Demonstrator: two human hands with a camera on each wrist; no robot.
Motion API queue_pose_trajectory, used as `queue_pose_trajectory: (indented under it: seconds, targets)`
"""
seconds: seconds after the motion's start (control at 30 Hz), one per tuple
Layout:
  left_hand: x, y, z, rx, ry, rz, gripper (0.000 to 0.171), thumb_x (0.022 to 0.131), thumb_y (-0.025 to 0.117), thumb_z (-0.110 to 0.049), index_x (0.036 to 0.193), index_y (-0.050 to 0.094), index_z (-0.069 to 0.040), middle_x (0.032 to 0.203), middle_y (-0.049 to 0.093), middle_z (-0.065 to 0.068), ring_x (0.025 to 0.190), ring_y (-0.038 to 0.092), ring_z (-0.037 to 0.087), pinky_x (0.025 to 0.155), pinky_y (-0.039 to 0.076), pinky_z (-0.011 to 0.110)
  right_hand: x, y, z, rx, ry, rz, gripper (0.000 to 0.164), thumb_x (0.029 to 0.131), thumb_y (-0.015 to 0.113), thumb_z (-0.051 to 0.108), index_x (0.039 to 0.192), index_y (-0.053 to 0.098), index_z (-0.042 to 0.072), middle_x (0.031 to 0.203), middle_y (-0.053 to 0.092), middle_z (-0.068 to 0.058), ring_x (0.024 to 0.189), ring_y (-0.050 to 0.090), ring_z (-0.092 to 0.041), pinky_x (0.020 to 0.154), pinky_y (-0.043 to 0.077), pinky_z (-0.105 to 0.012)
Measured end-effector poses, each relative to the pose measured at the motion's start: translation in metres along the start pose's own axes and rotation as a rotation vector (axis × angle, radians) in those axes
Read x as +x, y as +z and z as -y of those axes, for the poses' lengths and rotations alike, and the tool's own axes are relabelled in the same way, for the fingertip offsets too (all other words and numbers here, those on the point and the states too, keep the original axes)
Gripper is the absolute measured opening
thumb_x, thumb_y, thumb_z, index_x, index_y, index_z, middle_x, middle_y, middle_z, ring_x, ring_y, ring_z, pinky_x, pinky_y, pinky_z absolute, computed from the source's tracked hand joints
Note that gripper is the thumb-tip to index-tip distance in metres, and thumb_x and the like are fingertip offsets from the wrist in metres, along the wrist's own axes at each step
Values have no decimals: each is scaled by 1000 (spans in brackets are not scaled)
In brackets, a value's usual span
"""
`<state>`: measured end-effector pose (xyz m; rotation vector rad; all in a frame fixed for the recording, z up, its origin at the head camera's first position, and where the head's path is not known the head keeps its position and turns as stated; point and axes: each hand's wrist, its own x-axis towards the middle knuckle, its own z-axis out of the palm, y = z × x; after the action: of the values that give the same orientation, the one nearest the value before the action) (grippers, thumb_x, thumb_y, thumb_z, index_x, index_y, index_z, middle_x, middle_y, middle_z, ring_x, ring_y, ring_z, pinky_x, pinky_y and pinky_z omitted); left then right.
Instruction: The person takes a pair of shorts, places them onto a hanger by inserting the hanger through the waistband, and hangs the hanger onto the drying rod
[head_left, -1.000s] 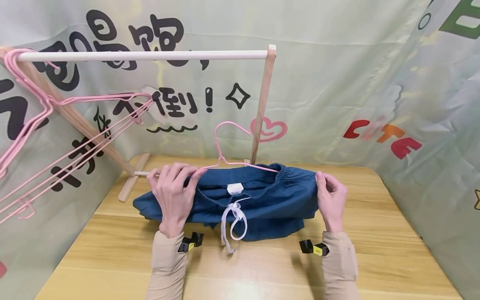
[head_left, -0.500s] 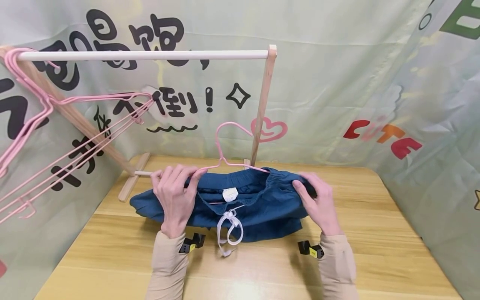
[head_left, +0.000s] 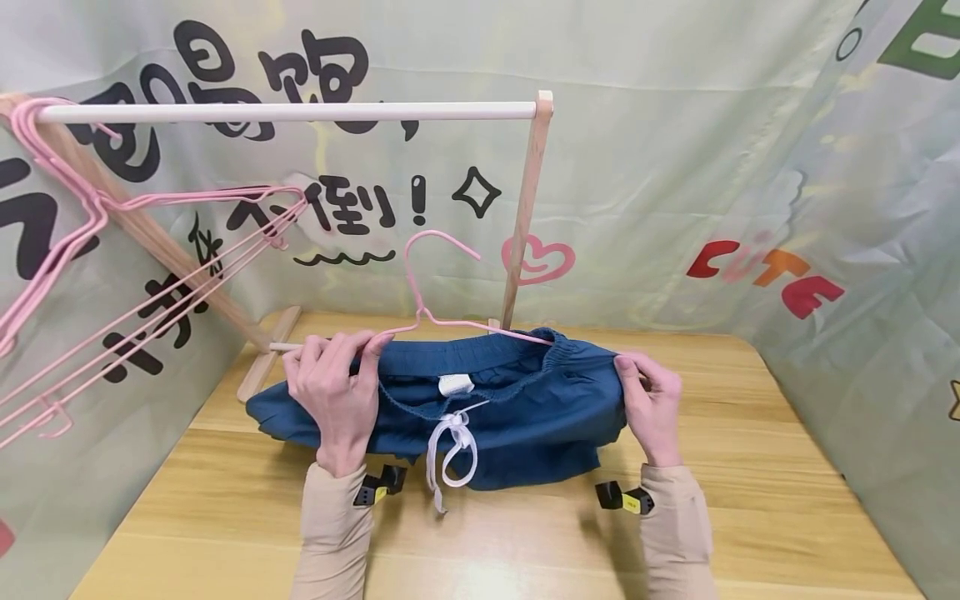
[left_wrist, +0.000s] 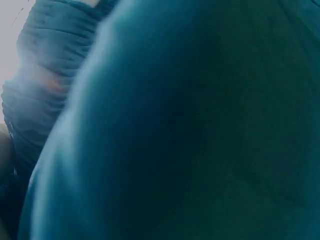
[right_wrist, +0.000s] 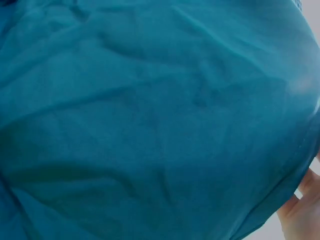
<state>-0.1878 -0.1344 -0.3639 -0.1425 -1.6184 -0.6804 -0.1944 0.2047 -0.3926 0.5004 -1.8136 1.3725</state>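
Observation:
Blue drawstring shorts point(head_left: 525, 417) are held up over the table, waistband toward the back, with a white drawstring point(head_left: 454, 442) tied in front and a white label point(head_left: 455, 384) inside. A pink hanger point(head_left: 417, 287) has its shoulders inside the waistband and its hook standing above. At the left side of the waistband my left hand point(head_left: 337, 392) pinches the hanger's arm together with the cloth. My right hand point(head_left: 651, 404) pinches the right side of the shorts between thumb and fingers. Blue cloth point(left_wrist: 150, 125) fills most of the left wrist view, and the right wrist view is mostly cloth too.
A rack with a white rail point(head_left: 300, 112) and wooden posts stands at the back left. Several pink hangers point(head_left: 90, 200) hang from its left end. The wooden table point(head_left: 787, 500) is bounded by printed fabric walls point(head_left: 675, 167).
My right hand moved inward, bunching the right side, then back outward, stretching the waistband again. Hanger and shorts shifted slightly left with my left hand, and the hook tilted and rose a little.

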Motion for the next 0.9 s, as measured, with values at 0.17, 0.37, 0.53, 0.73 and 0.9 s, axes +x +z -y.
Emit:
queue_pose_trajectory:
  seconds: [0.17, 0.37, 0.53, 0.73, 0.9]
  targets:
    - [0, 1, 1, 3, -19, -34, 42, 91, 67, -49, 78, 77, -11, 67, 71, 8, 70, 51, 31, 78, 28, 49, -1, -2, -2, -23, 39, -6, 14, 95, 58, -10, 86, 68, -13, 86, 65, 28, 68, 57, 11, 62, 44, -6]
    - [1, -1, 2, 18, -27, -44, 42, 91, 67, -48, 79, 76, -9, 65, 69, 10, 66, 49, 31, 79, 29, 49, -2, -1, -2, -10, 75, 121, 18, 95, 54, -13, 85, 67, -6, 78, 58, 19, 63, 49, 2, 58, 37, -15]
    - [1, -2, 3, 47, -52, -59, 42, 90, 68, -48, 80, 77, -9, 64, 68, 11, 64, 49, 31, 79, 31, 49, -2, 1, -1, -2, 74, 163, 20, 98, 51, -11, 84, 63, -4, 71, 49, 11, 61, 44, -1, 56, 33, -22]
    - [2, -2, 4, 74, -109, -136, 45, 84, 74, -54, 75, 78, -10, 64, 69, 9, 69, 47, 32, 77, 31, 49, -2, 1, -3, -17, 61, 84, 21, 99, 53, -7, 81, 63, -6, 69, 48, 9, 59, 42, -1, 55, 31, -20]
    - [1, -2, 4, 84, -120, -153, 45, 81, 77, -54, 71, 77, -11, 63, 69, 9, 74, 49, 34, 79, 30, 51, -2, 2, -2, -34, 69, 64, 20, 99, 54, -6, 82, 64, -6, 72, 51, 13, 60, 44, 0, 56, 32, -19]
